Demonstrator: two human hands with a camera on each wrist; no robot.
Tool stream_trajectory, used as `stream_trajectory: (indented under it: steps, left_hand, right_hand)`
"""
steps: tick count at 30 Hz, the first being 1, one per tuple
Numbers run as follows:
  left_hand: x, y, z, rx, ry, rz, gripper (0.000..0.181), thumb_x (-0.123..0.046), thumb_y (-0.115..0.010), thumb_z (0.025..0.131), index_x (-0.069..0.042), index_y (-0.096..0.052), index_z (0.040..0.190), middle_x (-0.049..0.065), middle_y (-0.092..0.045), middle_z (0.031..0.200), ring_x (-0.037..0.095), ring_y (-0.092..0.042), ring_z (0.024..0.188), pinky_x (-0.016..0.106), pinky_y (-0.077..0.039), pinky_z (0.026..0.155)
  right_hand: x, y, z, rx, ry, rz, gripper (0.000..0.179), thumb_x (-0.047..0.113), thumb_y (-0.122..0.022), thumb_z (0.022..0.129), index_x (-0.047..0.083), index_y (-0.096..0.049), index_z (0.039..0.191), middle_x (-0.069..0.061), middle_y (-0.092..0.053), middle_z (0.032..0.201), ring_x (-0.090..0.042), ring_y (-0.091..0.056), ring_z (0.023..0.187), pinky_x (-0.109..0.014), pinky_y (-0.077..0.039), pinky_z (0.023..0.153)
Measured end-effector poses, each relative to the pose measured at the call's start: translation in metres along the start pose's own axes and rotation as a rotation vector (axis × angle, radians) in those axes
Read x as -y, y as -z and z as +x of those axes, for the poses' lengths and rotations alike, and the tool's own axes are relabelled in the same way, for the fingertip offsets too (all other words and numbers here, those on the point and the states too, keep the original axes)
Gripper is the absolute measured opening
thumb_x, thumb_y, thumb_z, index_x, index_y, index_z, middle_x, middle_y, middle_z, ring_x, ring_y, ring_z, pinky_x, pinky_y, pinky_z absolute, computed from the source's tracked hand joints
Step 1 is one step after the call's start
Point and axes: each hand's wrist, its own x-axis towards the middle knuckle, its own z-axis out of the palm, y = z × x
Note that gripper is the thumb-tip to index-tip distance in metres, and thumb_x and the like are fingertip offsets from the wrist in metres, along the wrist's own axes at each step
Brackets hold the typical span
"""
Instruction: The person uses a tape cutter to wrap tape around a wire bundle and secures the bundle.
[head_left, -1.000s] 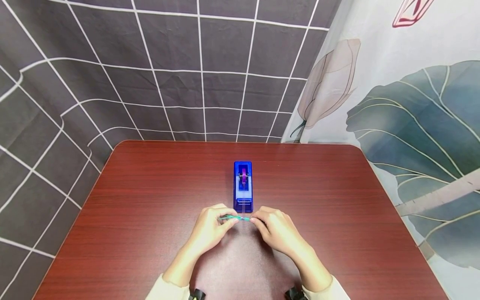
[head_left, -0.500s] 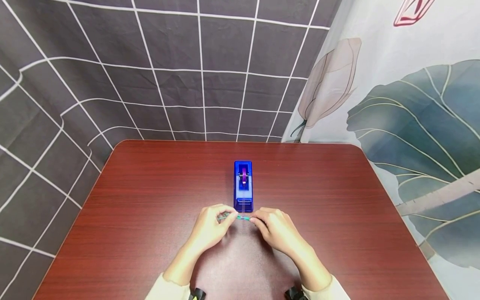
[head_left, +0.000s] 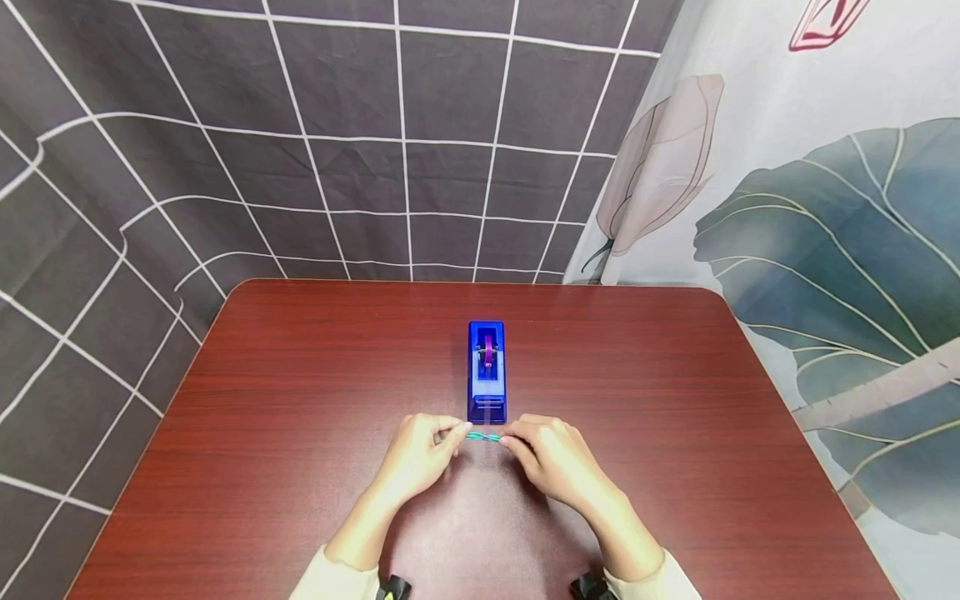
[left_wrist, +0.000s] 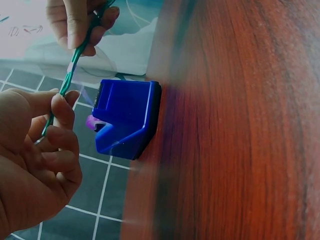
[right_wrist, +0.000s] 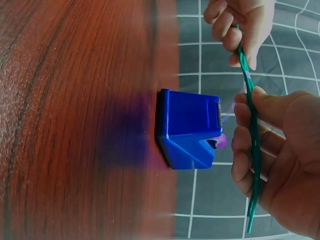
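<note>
A thin bundle of green wires [head_left: 483, 436] stretches between the two hands, just in front of a blue tape dispenser [head_left: 487, 392]. My left hand [head_left: 422, 450] pinches its left part between thumb and fingertips. On the other side my right hand [head_left: 553, 457] pinches it too, and in the right wrist view the bundle's long end runs down across that palm. A pale band of tape [right_wrist: 247, 75] shows on the bundle between the hands. From the dispenser's toothed edge [left_wrist: 97, 95] a clear strip reaches toward the bundle. The dispenser's purple core [head_left: 488, 352] is visible from above.
The dispenser stands upright on a reddish-brown wooden table [head_left: 315, 358]. Behind the table hangs a dark grey curtain [head_left: 442, 175] with a white grid. At the right hangs a pale cloth [head_left: 660, 250] printed with leaves.
My left thumb and fingers have shifted on the bundle, their tips changing position, and its left end shows less now. The right hand and the tape dispenser stay in place.
</note>
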Motion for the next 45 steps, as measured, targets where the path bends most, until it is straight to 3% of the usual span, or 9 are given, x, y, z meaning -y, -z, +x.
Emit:
stream_trajectory:
  steps: [11,20,24,31,39,45]
  left_hand:
    - [-0.0006,0.0015,-0.0002,-0.009,0.0,-0.031,0.014,-0.018,-0.071,0.095,-0.008,-0.081,0.091,0.001,-0.069,0.065,-0.004,-0.042,0.042,0.022,-0.034,0.045]
    - [0.0007,0.0002,-0.0004,-0.062,-0.047,0.011,0.01,-0.018,-0.076,0.091,-0.01,-0.083,0.093,0.001,-0.077,0.087,0.0,-0.053,0.058,0.023,-0.048,0.06]
    - [0.0007,0.0,-0.0007,-0.074,-0.059,0.016,0.011,-0.018,-0.076,0.091,-0.01,-0.083,0.093,0.001,-0.076,0.085,0.001,-0.057,0.058,0.024,-0.051,0.064]
    - [0.001,0.0001,-0.0009,-0.069,-0.032,-0.003,0.011,-0.018,-0.077,0.09,-0.01,-0.082,0.094,-0.001,-0.073,0.079,-0.003,-0.051,0.045,0.022,-0.047,0.057]
    - [0.0007,0.0002,-0.0005,-0.084,-0.018,0.01,0.008,-0.016,-0.079,0.087,-0.011,-0.083,0.092,-0.001,-0.076,0.084,0.002,-0.057,0.058,0.025,-0.05,0.064]
    - [0.0002,0.0009,0.0001,-0.086,-0.008,0.0,0.008,-0.016,-0.08,0.087,-0.01,-0.083,0.092,0.0,-0.076,0.085,0.002,-0.057,0.057,0.025,-0.05,0.064]
  right_hand:
    - [-0.0003,-0.0003,0.0008,-0.004,-0.013,-0.007,0.003,0.014,-0.075,0.091,0.014,-0.077,0.093,0.009,-0.065,0.079,-0.002,-0.052,0.064,-0.029,-0.048,0.057]
    - [-0.0011,-0.001,0.0015,-0.03,-0.015,-0.026,0.004,0.015,-0.077,0.089,0.013,-0.077,0.092,0.009,-0.065,0.079,-0.002,-0.053,0.064,-0.029,-0.048,0.057]
    - [-0.0012,-0.0007,0.0015,-0.032,-0.015,-0.032,0.004,0.016,-0.078,0.089,0.013,-0.077,0.091,0.009,-0.065,0.08,-0.002,-0.052,0.064,-0.028,-0.048,0.057]
    - [-0.0006,-0.0012,0.0019,-0.032,-0.014,-0.047,0.004,0.016,-0.078,0.089,0.013,-0.076,0.091,0.009,-0.065,0.08,-0.003,-0.053,0.064,-0.028,-0.048,0.057]
    - [-0.0009,-0.0036,0.002,-0.022,-0.026,-0.071,0.004,0.018,-0.077,0.09,0.014,-0.075,0.09,0.008,-0.068,0.082,-0.005,-0.061,0.068,-0.033,-0.053,0.06]
    - [-0.001,-0.0041,0.002,-0.006,-0.054,-0.061,0.004,0.018,-0.077,0.09,0.015,-0.074,0.09,0.006,-0.072,0.084,-0.006,-0.062,0.068,-0.035,-0.053,0.06]
